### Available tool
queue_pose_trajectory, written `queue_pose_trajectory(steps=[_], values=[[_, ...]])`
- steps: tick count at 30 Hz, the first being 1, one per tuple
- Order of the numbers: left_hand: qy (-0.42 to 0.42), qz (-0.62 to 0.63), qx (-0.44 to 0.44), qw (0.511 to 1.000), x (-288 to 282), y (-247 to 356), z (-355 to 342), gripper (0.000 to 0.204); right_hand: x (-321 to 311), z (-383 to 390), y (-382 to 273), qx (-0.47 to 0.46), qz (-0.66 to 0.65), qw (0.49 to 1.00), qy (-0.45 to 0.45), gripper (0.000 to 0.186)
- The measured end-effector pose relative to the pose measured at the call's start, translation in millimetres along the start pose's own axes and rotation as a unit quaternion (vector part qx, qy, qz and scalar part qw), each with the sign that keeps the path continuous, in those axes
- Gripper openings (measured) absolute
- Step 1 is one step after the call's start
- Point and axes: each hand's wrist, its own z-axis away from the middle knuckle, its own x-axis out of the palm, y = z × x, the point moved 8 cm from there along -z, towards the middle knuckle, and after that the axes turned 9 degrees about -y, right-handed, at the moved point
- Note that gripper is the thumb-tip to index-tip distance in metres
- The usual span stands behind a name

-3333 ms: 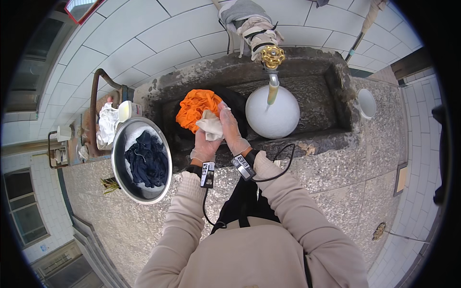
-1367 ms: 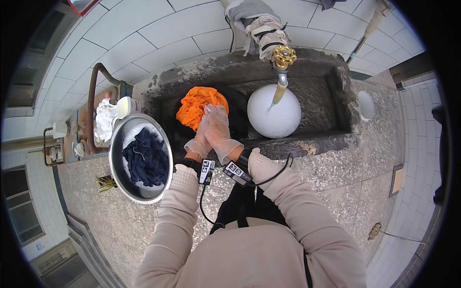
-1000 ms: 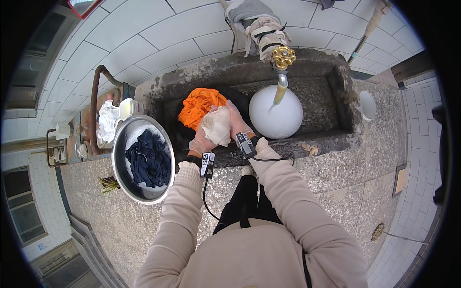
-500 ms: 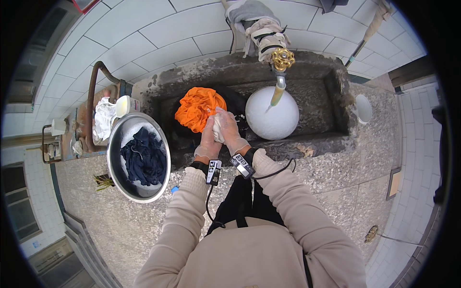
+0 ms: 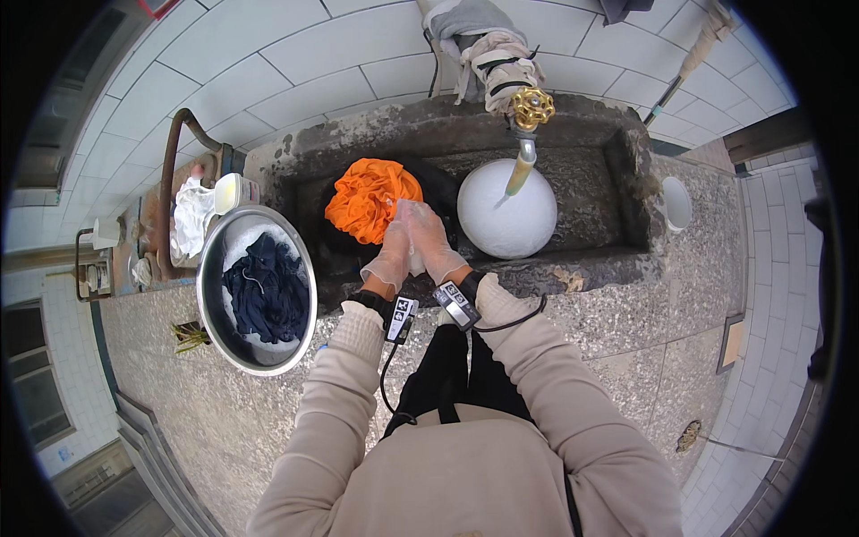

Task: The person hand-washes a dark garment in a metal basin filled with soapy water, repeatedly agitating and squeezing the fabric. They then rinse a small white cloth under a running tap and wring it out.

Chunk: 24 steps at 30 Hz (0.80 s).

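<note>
My left hand (image 5: 392, 251) and my right hand (image 5: 432, 243), both in clear plastic gloves, are pressed together over the near side of the stone sink (image 5: 582, 259). Between them they squeeze a small white cloth (image 5: 414, 262); mostly the palms hide it, and only a bit shows below. Just beyond my fingertips lies a bunched orange cloth (image 5: 367, 201), on something dark that I cannot make out. To the right of my hands, a round vessel brimming with white suds (image 5: 506, 210) sits in the sink beneath the tap (image 5: 521, 166).
A metal basin (image 5: 310, 313) with a dark blue garment (image 5: 264, 291) in suds stands at the left. Behind it are a plastic tub (image 5: 237, 194), a white cloth (image 5: 191, 219) and a rusty bent pipe (image 5: 170, 188). A white cup (image 5: 677, 203) stands right of the sink.
My hands have closed more tightly together, fingers now meeting, and less of the white cloth shows at the top while a bit appears below. The other things stay in place.
</note>
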Motion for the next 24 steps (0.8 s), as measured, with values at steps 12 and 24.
queue_pose_trajectory(steps=[12,24], values=[[-0.109,0.024,-0.028,0.993,9.0,10.0,5.4,0.041,-28.8,26.9,16.5,0.177,-0.175,0.967,-0.055,0.033],[-0.072,-0.22,0.081,0.97,3.0,-2.9,-0.4,0.006,-96.0,34.4,47.4,0.054,-0.191,0.964,0.176,0.027]])
